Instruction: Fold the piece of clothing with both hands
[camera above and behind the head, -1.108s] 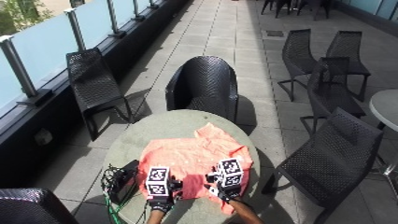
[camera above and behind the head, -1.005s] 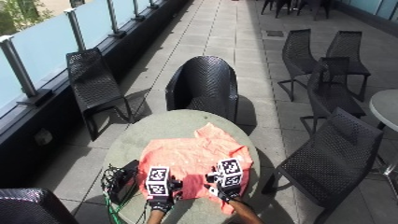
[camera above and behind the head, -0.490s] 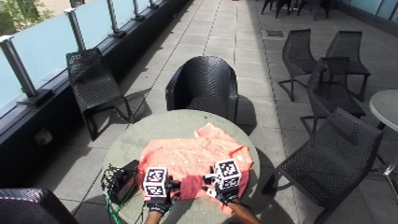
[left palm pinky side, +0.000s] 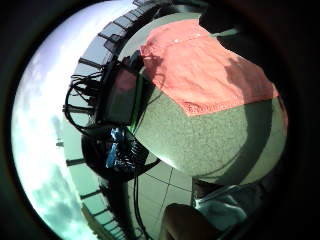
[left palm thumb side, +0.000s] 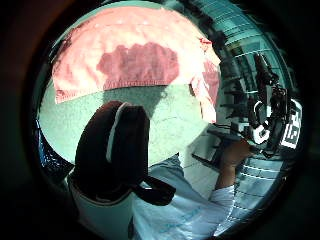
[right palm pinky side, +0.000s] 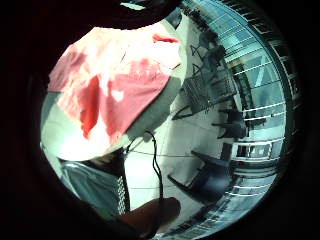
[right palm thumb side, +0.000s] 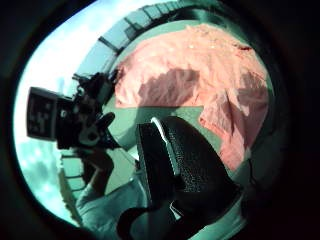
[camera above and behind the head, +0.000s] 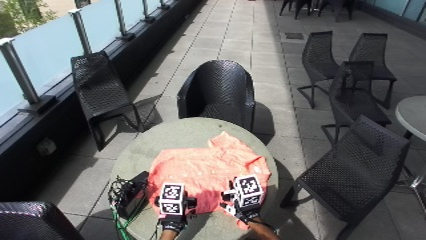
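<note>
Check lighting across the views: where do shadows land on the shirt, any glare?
Outside view: hard sun, chairs cast sharp shadows on the paving. Left thumb side palm view: a dark shadow patch crosses the shirt. Right thumb side palm view: similar shadow near the hem. Right little finger side palm view: the table edge is blown out white.

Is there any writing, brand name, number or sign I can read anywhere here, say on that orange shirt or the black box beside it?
None can be read.
Orange shirt: no print or label shows.
Black box at the table edge: any marking is too small to tell.
Chairs: no lettering shows.
</note>
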